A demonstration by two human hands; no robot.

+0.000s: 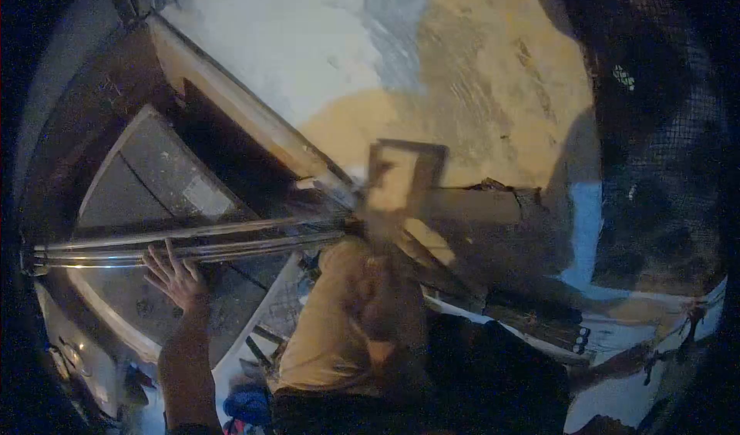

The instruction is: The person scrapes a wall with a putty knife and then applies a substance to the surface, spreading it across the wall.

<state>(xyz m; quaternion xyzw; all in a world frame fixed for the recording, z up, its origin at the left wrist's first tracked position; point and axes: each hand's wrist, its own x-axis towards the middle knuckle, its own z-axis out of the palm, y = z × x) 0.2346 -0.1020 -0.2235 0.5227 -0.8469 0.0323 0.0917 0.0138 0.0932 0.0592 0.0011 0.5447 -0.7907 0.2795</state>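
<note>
My left hand (pixel 177 279) reaches in from the lower left with its fingers spread. Its fingertips lie at a bundle of long, shiny rods or strands (pixel 247 244), apparently touching them without wrapping round. The bundle runs from the far left edge to the middle of the view. Behind it is a grey curved panel (pixel 154 173) with a pale patch. At the bundle's right end stands a blurred, dark-edged rectangular frame (pixel 406 180). I cannot make out my right hand.
A long wooden beam (pixel 247 111) slants from the upper left to the middle. Below the frame is a bent leg in beige trousers (pixel 331 327). Dark mesh (pixel 663 142) hangs at the right. A pale, stained floor (pixel 462 72) spreads at the top. The scene is dim.
</note>
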